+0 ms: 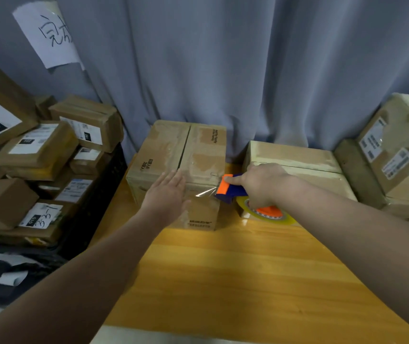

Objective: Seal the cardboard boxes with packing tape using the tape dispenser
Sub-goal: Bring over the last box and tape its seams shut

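One box [163,150] under left hand [167,194], dispenser [226,189] in right hand [260,184], seemingly touching

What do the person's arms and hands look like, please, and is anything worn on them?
Both the left hand and the right hand are bare: no gloves, and no rings or watch that I can make out. The left forearm and right forearm are uncovered too; no sleeve shows anywhere in view.

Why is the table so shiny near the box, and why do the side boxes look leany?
Head view: light glares off the wooden table in front of the middle box; its wide-angle lens tilts the pile of boxes at left and the big box at right.
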